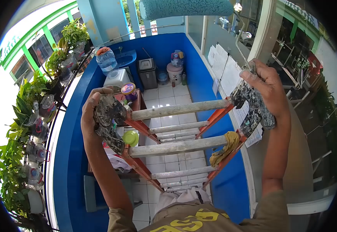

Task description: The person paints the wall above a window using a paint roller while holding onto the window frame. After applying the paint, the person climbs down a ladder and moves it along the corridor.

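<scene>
My left hand [93,106] is closed round the left end cap [108,116] of a ladder, a dark piece spattered with paint. On the right, my right hand [264,83] grips the handle of a paint roller, its fingers closed beside the right end cap [245,98]. From that hand the roller's thin metal rod [241,44] runs up to a fluffy blue-green roller [186,8] at the top of the view. Between my hands are the pale rungs [180,109] and orange rails of the ladder. A yellow cloth [225,149] hangs over the lower right rail.
Potted plants [41,127] line a railing at the left. Below are a blue sink [125,58], a grey bin [147,71], a white bucket [174,72] and a water bottle [106,62]. A window [230,34] with papers [224,69] stands on the right.
</scene>
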### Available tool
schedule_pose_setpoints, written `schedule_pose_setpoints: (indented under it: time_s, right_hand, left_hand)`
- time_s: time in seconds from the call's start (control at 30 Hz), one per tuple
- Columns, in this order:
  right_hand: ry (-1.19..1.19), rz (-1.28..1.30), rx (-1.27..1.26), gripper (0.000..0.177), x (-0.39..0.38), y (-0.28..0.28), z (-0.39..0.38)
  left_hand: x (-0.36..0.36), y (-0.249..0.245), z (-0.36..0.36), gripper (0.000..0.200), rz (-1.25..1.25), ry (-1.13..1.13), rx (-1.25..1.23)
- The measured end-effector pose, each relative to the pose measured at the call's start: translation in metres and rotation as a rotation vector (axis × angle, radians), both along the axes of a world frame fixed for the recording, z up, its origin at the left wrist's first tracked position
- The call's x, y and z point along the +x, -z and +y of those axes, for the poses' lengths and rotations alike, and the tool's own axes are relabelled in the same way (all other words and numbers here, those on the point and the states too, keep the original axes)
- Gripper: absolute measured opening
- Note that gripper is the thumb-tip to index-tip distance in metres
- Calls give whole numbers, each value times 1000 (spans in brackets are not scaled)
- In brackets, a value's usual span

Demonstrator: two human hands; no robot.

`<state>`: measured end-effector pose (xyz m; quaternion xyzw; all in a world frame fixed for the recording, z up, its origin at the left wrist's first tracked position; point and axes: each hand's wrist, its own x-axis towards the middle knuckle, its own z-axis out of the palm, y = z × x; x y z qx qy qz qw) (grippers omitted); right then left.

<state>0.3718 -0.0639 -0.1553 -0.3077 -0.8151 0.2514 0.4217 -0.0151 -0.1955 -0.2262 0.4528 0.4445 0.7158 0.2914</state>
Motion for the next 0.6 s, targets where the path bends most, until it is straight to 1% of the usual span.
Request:
schedule_pose_setpoints:
  time_s: [0.03, 0.07, 0.1, 0.17, 0.2, 0.23, 0.27, 0.3, 0.33, 0.4, 0.43, 0.47, 0.5, 0.53, 0.6]
  right_hand:
    - [1, -2, 10, 31, 0, 1, -12]
    - [25, 44, 26, 31, 0, 3, -23]
    - [44, 93, 40, 31, 1, 9, -34]
    - [24, 137, 68, 31, 2, 23, -50]
    - [3, 172, 57, 30, 4, 30, -58]
    - [-21, 203, 42, 30, 5, 41, -67]
    - [-37, 271, 73, 30, 2, 56, -78]
    - [-57, 268, 81, 30, 1, 72, -86]
    - [-65, 311, 75, 30, 3, 90, -95]
    - [-108, 367, 49, 31, 12, 135, -110]
    - [-120, 375, 56, 31, 16, 155, -113]
    - [-94, 371, 111, 31, 19, 177, -120]
    - [-68, 362, 156, 32, 24, 197, -130]
    - [-57, 352, 81, 34, 30, 210, -140]
    - [-60, 330, 118, 34, 43, 239, -153]
  left_hand:
    - [7, -2, -3, 46, -43, -25, 14]
    - [21, -2, -6, 47, -128, -70, 91]
    - [20, 5, -8, 47, -126, -77, 105]
    - [5, 31, -9, 41, -25, -522, 305]
    - [2, 39, -16, 35, 179, -789, 356]
    - [2, 52, -27, 35, 178, -809, 366]
    - [4, 68, -40, 36, 159, -914, 369]
    - [10, 83, -53, 37, 138, -1019, 373]
    - [17, 105, -66, 37, 131, -1039, 380]
    - [33, 155, -94, 38, 129, -997, 277]
    - [38, 171, -102, 38, 136, -969, 240]
    - [48, 201, -112, 40, 99, -844, 121]
    - [48, 240, -116, 43, 202, -826, 16]
    - [51, 277, -117, 46, 280, -802, -92]
    - [58, 339, -125, 48, 225, -633, -241]
